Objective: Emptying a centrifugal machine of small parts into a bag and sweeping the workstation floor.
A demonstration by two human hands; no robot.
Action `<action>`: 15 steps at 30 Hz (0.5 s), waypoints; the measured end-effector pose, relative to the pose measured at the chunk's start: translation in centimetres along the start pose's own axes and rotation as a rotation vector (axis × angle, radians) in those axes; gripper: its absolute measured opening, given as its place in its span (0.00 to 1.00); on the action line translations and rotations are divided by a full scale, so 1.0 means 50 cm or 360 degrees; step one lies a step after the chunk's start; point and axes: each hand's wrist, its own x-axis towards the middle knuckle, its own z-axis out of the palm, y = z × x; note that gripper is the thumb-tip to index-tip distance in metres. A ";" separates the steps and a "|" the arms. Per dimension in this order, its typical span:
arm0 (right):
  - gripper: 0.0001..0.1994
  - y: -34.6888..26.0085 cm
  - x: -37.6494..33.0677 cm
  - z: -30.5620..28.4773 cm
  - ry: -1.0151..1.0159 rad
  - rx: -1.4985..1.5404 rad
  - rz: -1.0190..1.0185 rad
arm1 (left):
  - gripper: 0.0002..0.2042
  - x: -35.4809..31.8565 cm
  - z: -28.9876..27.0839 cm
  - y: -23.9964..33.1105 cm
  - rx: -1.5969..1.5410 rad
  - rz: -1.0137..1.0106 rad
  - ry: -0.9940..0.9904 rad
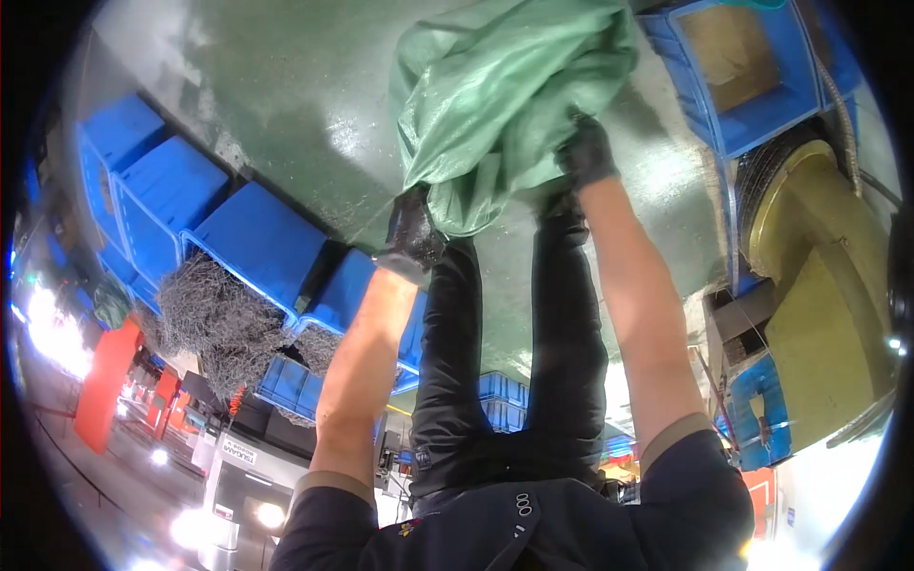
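Observation:
A large green woven plastic sack [505, 95] hangs in front of me, crumpled, with its near edge sagging between my arms. My left hand [411, 228], in a dark glove that looks wet, is closed on the sack's near left edge. On the right side, my right hand [586, 157], gloved in black, grips the sack's cloth, and folds partly cover its fingers. Both arms are stretched out ahead over my legs. Whether anything is inside the sack is hidden.
Several blue bins [257, 243] stand in a row at the left, with tangled grey metal shavings [219, 309] heaped beside and in them. At the right are a blue crate [695, 86] with a brownish inside and a rounded yellow-green machine part [809, 219]. The green floor [286, 105] looks wet.

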 end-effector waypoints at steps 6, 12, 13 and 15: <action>0.23 -0.075 -0.275 -0.028 0.0045 -0.1084 -0.0770 | 0.18 -0.066 -0.069 -0.078 -0.1711 0.0127 0.0195; 0.22 0.010 -0.297 -0.069 -0.0602 -0.1258 -0.0224 | 0.17 -0.043 -0.007 -0.082 -0.2568 -0.0555 0.0128; 0.25 -0.075 -0.284 -0.062 -0.0023 -0.0616 0.0184 | 0.18 -0.052 -0.012 -0.099 -0.2905 -0.0683 0.0098; 0.33 -0.194 -0.259 -0.080 0.1142 0.0693 0.0956 | 0.18 -0.052 -0.013 -0.084 -0.2963 -0.0766 0.0107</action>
